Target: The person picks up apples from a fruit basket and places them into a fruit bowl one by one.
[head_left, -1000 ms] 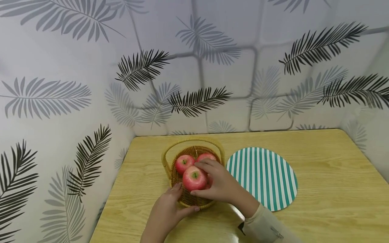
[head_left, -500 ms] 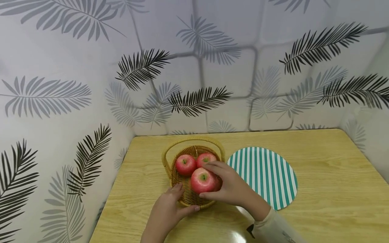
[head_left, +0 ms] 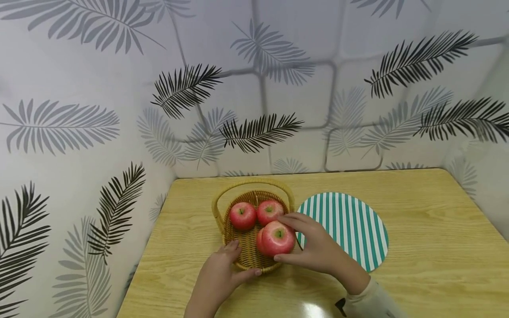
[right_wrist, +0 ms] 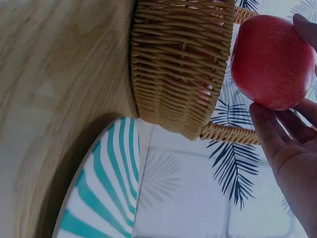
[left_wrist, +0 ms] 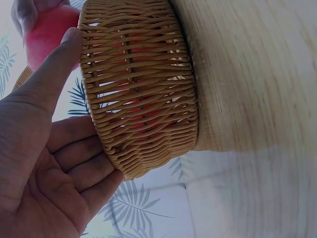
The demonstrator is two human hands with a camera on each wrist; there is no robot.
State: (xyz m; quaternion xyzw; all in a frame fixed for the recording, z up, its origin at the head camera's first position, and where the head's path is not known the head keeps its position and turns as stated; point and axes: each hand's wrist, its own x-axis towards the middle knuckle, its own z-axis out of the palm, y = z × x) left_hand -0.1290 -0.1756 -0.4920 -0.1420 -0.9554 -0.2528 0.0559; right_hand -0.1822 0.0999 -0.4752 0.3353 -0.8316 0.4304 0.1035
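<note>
My right hand point(head_left: 318, 245) grips a red apple point(head_left: 279, 238) between thumb and fingers. This apple hangs over the right front rim of a wicker basket point(head_left: 248, 254), and the right wrist view shows it above the rim. Beneath it, mostly hidden, another apple point(head_left: 260, 242) shows its edge. Two more apples lie at the back of the basket, a left one point(head_left: 243, 216) and a right one point(head_left: 269, 211). My left hand point(head_left: 218, 276) holds the basket at its left front, thumb on the near rim and fingers along the left side.
Right of the basket, a round mat with green and white stripes point(head_left: 346, 225) lies on the wooden table point(head_left: 429, 247). The basket's arched handle point(head_left: 254, 181) stands up at the back. A leaf-patterned wall point(head_left: 302, 97) borders the table.
My right hand has carried the held apple to the right, from the basket's middle to its right rim. The apple at back right is more exposed now. My left hand has stayed in place.
</note>
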